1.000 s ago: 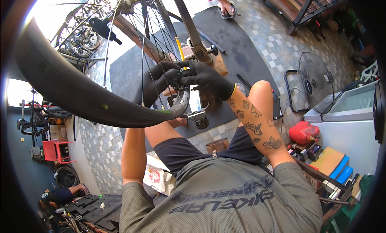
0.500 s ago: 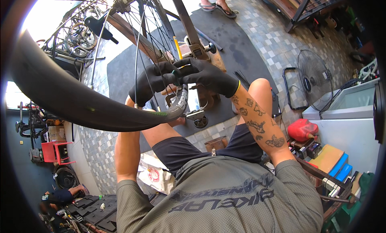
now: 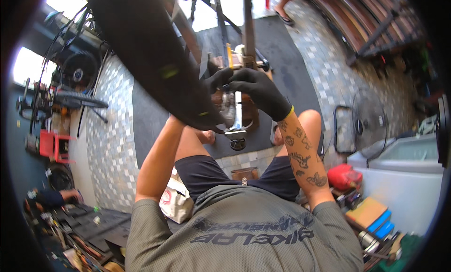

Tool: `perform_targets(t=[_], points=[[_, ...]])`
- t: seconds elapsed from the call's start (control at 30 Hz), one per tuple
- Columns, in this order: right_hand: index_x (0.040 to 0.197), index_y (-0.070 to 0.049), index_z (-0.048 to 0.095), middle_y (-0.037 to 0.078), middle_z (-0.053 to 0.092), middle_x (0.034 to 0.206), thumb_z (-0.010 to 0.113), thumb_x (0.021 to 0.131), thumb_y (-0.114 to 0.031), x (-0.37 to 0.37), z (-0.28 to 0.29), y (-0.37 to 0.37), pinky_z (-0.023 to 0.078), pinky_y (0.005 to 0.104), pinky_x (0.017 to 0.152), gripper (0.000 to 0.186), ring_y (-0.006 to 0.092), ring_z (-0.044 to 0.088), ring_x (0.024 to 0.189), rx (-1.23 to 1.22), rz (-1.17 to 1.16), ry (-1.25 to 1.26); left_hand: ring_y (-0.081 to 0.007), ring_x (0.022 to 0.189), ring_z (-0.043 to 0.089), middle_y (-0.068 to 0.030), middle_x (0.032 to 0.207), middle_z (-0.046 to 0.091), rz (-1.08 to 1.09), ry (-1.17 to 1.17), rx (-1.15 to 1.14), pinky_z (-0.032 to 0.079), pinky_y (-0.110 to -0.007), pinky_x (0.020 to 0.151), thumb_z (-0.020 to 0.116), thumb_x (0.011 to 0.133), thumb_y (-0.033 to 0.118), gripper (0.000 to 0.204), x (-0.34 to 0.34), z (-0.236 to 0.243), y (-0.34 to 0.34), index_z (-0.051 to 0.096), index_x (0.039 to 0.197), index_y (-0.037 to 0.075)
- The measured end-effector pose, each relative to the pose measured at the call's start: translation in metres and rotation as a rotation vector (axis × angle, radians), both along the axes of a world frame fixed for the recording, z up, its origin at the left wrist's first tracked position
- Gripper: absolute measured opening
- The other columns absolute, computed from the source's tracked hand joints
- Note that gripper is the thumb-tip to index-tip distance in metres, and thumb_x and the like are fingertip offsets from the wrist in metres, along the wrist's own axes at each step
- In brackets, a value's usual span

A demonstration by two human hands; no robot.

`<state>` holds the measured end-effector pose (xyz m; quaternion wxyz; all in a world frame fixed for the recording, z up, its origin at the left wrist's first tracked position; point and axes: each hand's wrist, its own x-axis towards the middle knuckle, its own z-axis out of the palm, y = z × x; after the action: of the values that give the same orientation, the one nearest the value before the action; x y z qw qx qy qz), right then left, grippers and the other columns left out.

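Above the black mat (image 3: 293,61), we have the bicycle tire (image 3: 157,61), big and dark, blurred, slanting from the mat's far left down toward its near middle. Over the mat's middle we see both gloved hands by the tire's lower end, fingertips close together. Left hand (image 3: 219,78): fingers curled, partly behind the tire; we can't tell if it grips anything. Right hand (image 3: 260,88): fingers bent toward the left ones; a pinch or a loose touch, we can't tell. Just below the hands, still over the mat: a silver bar (image 3: 238,113) and a black knob (image 3: 238,144). A yellow stick (image 3: 229,56) stands up just beyond the fingers.

Off the mat's near edge, between the person's legs, we note a brown block (image 3: 245,174); a white bag (image 3: 176,202) lies near and left. Right of the mat: the fan (image 3: 368,116), blurred, then a red container (image 3: 345,176). Left of it: a red chair (image 3: 52,145). Past the far right edge: another person's sandaled foot (image 3: 285,17), also a wooden bench (image 3: 357,21).
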<state>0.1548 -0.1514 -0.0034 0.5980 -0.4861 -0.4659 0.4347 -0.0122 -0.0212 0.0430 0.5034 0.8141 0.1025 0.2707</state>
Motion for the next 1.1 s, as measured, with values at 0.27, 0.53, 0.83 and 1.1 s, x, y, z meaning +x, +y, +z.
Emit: perform_targets(t=[0.27, 0.53, 0.83, 1.1], points=[[0.111, 0.001, 0.07, 0.004, 0.073, 0.1, 0.075, 0.098, -0.016, -0.003, 0.0, -0.034, 0.05, 0.026, 0.086, 0.023, 0.0096, 0.065, 0.091, 0.129, -0.452, 0.016, -0.0231, 0.111, 0.07, -0.0191, 0.119, 0.074, 0.02, -0.004, -0.343, 0.052, -0.037, 0.1, 0.076, 0.096, 0.039, 0.059, -0.001, -0.025, 0.01, 0.064, 0.133, -0.006], [0.108, 0.001, 0.069, 0.003, 0.073, 0.099, 0.075, 0.096, -0.011, -0.007, -0.068, -0.081, 0.05, 0.0245, 0.083, 0.018, 0.0084, 0.064, 0.089, -0.041, -0.553, 0.083, -0.0212, 0.111, 0.069, -0.0171, 0.118, 0.075, 0.039, 0.066, -0.31, 0.051, -0.036, 0.1, 0.072, 0.099, 0.041, 0.055, 0.004, -0.01, 0.002, 0.069, 0.127, -0.006], [0.109, 0.004, 0.069, 0.005, 0.072, 0.104, 0.076, 0.095, -0.009, -0.035, -0.11, -0.109, 0.051, 0.0234, 0.085, 0.02, 0.0088, 0.065, 0.093, -0.178, -0.539, 0.234, -0.0196, 0.098, 0.068, -0.0133, 0.105, 0.073, -0.018, 0.047, -0.263, 0.052, -0.035, 0.092, 0.062, 0.105, 0.046, 0.057, 0.003, -0.008, -0.003, 0.069, 0.121, -0.008], [0.124, 0.002, 0.062, 0.003, 0.067, 0.103, 0.077, 0.094, -0.009, -0.039, -0.135, -0.108, 0.052, 0.0244, 0.087, 0.035, 0.0105, 0.064, 0.096, -0.16, -0.484, 0.231, -0.0196, 0.086, 0.074, -0.0171, 0.094, 0.077, 0.108, -0.257, 0.032, 0.057, -0.033, 0.081, 0.047, 0.113, 0.029, 0.046, -0.084, 0.13, -0.04, 0.073, 0.111, -0.009]])
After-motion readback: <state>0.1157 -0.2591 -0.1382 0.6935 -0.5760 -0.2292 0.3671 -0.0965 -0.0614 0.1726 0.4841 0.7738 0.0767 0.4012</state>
